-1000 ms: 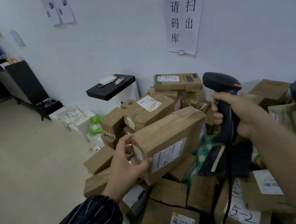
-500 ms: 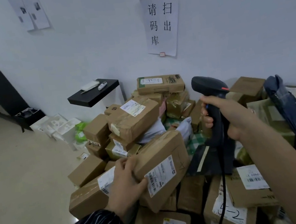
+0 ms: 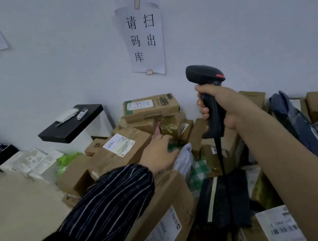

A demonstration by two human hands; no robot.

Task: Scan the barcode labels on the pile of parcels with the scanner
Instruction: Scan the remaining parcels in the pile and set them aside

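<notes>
A pile of brown cardboard parcels [image 3: 148,109] lies against the white wall. My right hand [image 3: 221,107] grips the handle of the black barcode scanner [image 3: 209,100], held upright above the pile with its head pointing left and its cable hanging down. My left hand [image 3: 159,152], in a striped sleeve, reaches forward with straight fingers over a parcel with a white label [image 3: 119,144] and holds nothing. A large brown box with a barcode label [image 3: 160,231] lies low in front, under my left forearm.
A black shelf [image 3: 72,125] with a white remote-like device juts from the wall at left. White foam trays [image 3: 34,163] and a green bag [image 3: 67,162] lie on the floor. Dark blue bags [image 3: 296,118] and more parcels sit at right. Paper signs hang on the wall.
My left hand has let go of the large labelled box, which now lies on the pile, and has reached forward over the parcels. The scanner has stayed upright in my right hand.
</notes>
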